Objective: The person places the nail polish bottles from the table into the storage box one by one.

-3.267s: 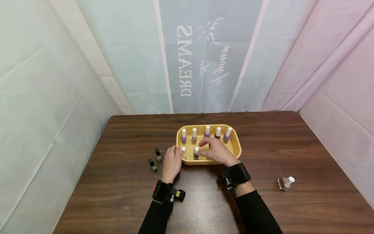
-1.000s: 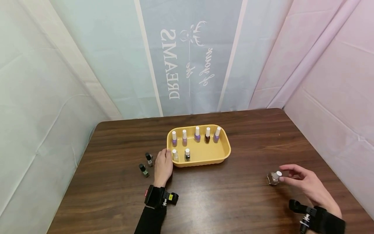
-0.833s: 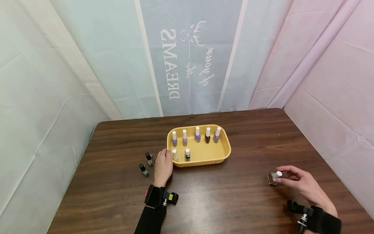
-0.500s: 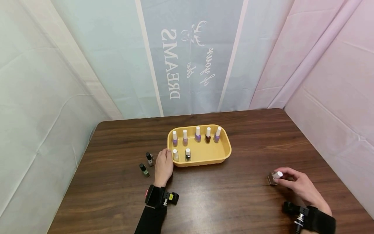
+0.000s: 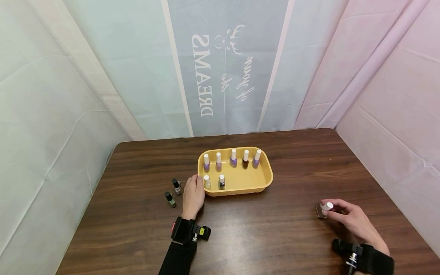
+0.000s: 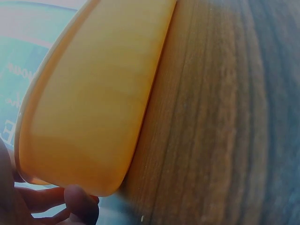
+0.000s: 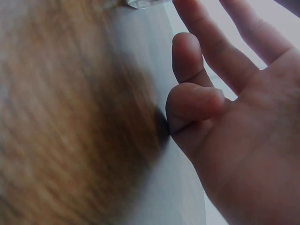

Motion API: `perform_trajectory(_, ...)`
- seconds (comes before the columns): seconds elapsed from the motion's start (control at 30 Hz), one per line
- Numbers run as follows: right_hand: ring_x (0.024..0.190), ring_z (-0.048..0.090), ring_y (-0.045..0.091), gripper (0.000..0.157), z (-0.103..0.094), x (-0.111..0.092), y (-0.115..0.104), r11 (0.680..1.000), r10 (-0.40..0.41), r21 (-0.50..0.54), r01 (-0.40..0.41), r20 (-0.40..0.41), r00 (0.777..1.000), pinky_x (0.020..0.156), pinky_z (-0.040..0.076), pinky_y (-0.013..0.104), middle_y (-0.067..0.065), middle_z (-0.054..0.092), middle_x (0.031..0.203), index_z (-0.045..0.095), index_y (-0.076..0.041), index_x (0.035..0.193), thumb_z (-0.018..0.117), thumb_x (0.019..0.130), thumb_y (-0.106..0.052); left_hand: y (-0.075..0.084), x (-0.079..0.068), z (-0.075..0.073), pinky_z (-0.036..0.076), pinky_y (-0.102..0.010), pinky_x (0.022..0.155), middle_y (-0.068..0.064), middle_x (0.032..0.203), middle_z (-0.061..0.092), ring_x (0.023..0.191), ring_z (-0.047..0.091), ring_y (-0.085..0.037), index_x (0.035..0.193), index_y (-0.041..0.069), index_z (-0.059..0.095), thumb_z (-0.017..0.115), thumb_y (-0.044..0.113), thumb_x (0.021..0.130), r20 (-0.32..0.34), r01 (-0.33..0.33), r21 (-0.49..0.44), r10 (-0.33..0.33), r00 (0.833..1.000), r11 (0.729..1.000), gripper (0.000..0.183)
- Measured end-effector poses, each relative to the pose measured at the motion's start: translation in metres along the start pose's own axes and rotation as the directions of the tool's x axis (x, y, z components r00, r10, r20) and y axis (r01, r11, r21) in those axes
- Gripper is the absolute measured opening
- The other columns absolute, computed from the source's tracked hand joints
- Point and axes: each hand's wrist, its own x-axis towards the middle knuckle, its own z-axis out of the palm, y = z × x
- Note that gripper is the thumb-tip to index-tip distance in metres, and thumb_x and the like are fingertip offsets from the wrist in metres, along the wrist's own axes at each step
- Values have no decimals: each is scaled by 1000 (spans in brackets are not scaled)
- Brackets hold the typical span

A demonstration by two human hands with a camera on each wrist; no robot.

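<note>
A yellow plastic tray (image 5: 245, 180) holds several small nail polish bottles with white caps. My left hand (image 5: 193, 196) grips the tray's left end; in the left wrist view its fingers and thumb lie at the corner of the yellow wall (image 6: 89, 103). Far to the right, a clear-glass nail polish bottle (image 5: 320, 212) with a white cap stands on the table, cap tilted to the right. My right hand (image 5: 355, 221) pinches it between thumb and forefinger near the cap. Only the bottle's glass edge (image 7: 143, 3) shows in the right wrist view.
Two nail polish bottles with black caps, one greyish (image 5: 177, 186) and one green (image 5: 170, 199), lie left of my left hand. Inside the tray, a back row includes purple bottles and a dark one (image 5: 245, 162); two more stand at front left. Brown wooden table (image 5: 261, 236).
From the tray, my right hand has moved right to the lone clear bottle, and its fingers have closed in on it. My left hand has stayed at the tray's left end.
</note>
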Motion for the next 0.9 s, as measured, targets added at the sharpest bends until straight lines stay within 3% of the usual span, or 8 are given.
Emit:
perform_trajectory(0.33,91,58,2,50,-2,0,-1,999,34,-8,-34,13,999,72,48,20,-3,66,111,60,-7,124,63,85,-40,2,0,-1,42,-50,92,-18,118,57,109,53,-31,127,2,55,31,31,101,5,12,-1,-12,1000,1000,46)
perform_trajectory(0.7,90,59,0,44,-1,0,-2,1000,-7,-11,7,3,1000,71,49,19,-3,68,110,62,-7,119,64,86,-35,1,0,-1,43,-50,91,-18,117,58,108,54,-31,126,1,56,31,31,101,2,6,-3,-6,1000,1000,46)
perform_trajectory(0.9,90,59,1,46,-2,0,-2,999,18,-38,-18,4,1000,71,47,18,2,68,110,63,-9,119,64,85,-39,1,-1,-2,43,-49,90,-17,116,58,107,54,-31,127,2,55,31,32,101,2,7,-4,-7,1000,1000,46)
